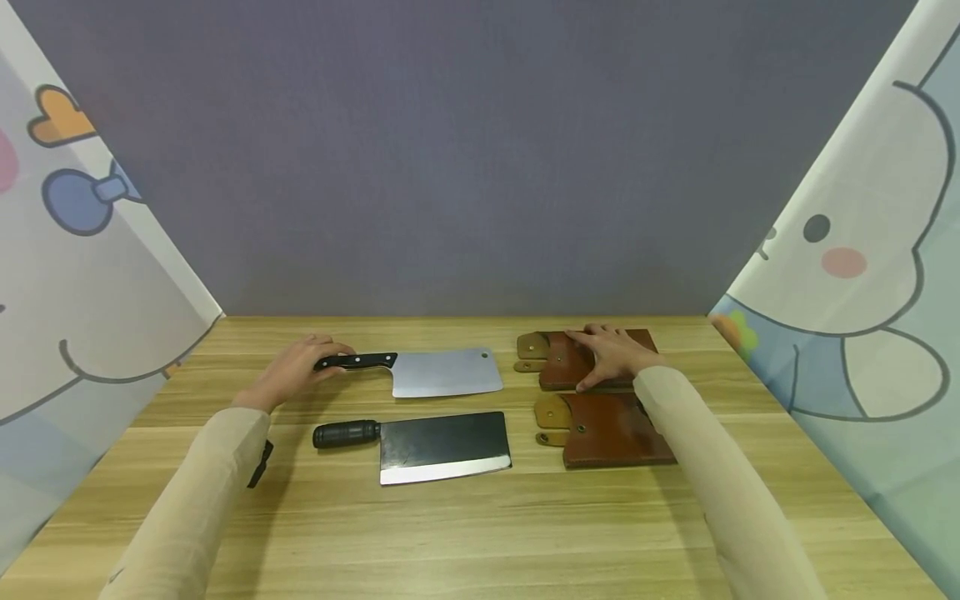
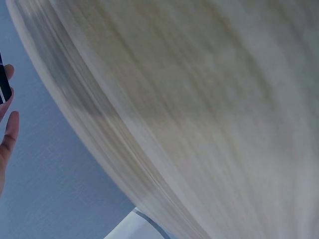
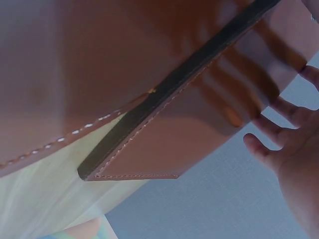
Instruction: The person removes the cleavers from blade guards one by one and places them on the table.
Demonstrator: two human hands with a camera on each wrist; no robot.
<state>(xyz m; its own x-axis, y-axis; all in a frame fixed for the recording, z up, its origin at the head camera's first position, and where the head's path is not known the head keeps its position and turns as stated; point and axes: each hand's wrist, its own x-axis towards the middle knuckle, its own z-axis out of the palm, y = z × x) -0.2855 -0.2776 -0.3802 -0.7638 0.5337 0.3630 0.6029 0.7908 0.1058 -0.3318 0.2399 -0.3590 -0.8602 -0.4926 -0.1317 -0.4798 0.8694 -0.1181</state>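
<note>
My left hand [image 1: 294,371] grips the end of the black riveted handle of a silver cleaver [image 1: 446,372], which lies with its blade toward the right. In the left wrist view, fingertips [image 2: 12,124] show beside the black handle end [image 2: 4,87] at the left edge. My right hand [image 1: 617,354] is spread over the farther brown leather knife sheath [image 1: 558,362], thumb near its front edge. The right wrist view shows the fingers extended above that sheath [image 3: 149,157], their dark reflections on the leather. Both sheaths have tan snap flaps pointing left.
A second cleaver with a dark blade [image 1: 442,442] and round black handle lies in front of the silver one. The nearer leather sheath [image 1: 611,429] lies before my right hand. A grey wall [image 1: 465,167] backs the wooden table [image 1: 450,542]; cartoon-printed panels stand at both sides.
</note>
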